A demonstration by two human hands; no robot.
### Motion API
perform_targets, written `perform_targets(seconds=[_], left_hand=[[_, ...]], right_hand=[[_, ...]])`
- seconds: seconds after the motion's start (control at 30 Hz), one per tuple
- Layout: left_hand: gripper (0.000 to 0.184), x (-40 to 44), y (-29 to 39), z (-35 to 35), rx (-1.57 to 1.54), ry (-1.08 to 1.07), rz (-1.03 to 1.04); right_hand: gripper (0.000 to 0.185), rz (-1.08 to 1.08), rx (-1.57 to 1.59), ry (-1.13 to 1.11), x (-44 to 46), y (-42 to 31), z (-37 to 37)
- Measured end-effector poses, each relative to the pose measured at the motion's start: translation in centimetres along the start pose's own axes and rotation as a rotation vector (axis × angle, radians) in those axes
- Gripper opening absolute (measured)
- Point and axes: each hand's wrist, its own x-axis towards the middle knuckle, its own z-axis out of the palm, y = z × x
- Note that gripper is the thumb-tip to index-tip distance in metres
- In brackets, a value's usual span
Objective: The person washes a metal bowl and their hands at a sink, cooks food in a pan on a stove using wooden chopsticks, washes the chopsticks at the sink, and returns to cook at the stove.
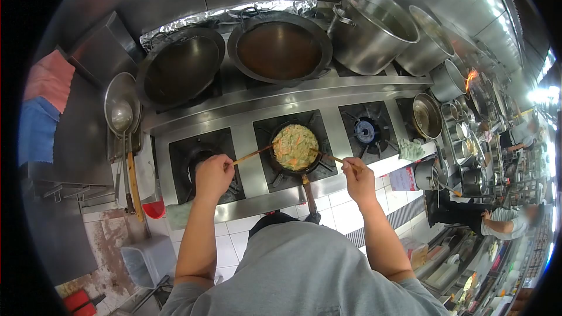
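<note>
A round vegetable pancake [295, 147], pale green-yellow with orange shreds, fills a small frying pan [281, 164] on the middle burner. The pan's wooden handle [309, 193] points toward my body. My left hand [214, 177] is closed on a thin wooden chopstick [252, 155], whose tip reaches the pancake's left edge. From the other side, my right hand [358, 177] pinches another wooden chopstick [329, 156], with its tip at the pancake's right edge. Whether each hand holds one stick or a pair, I cannot tell.
Two large woks [280, 50] and tall stockpots [374, 29] line the back of the stove. A bare burner [365, 131] is to the right, beside a green cloth [411, 150]. Ladles [122, 116] lie at left. A person [503, 222] stands farther right.
</note>
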Motion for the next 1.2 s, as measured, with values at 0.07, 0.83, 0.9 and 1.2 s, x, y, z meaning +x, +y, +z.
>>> perform_targets(seconds=[0.07, 0.83, 0.9, 1.2], left_hand=[[0.010, -0.3, 0.3, -0.2, -0.036, 0.008, -0.015], [0.014, -7.5, 4.2, 7.4, -1.334, -0.512, -0.516], [0.013, -8.4, 6.2, 8.5, -1.378, -0.557, -0.496], [0.015, -9.8, 12.8, 11.9, -1.087, -0.724, -0.116]], right_hand=[[0.016, -0.048, 0.033, -0.001, 0.3, -0.1, 0.1], [0.033, 0.058, 0.474, -0.324, -6.3, -0.8, 0.6], [0.033, 0.049, 0.406, -0.393, -6.1, -0.4, 1.1], [0.019, 0.307, 0.543, -0.424, -5.9, 1.0, 3.4]])
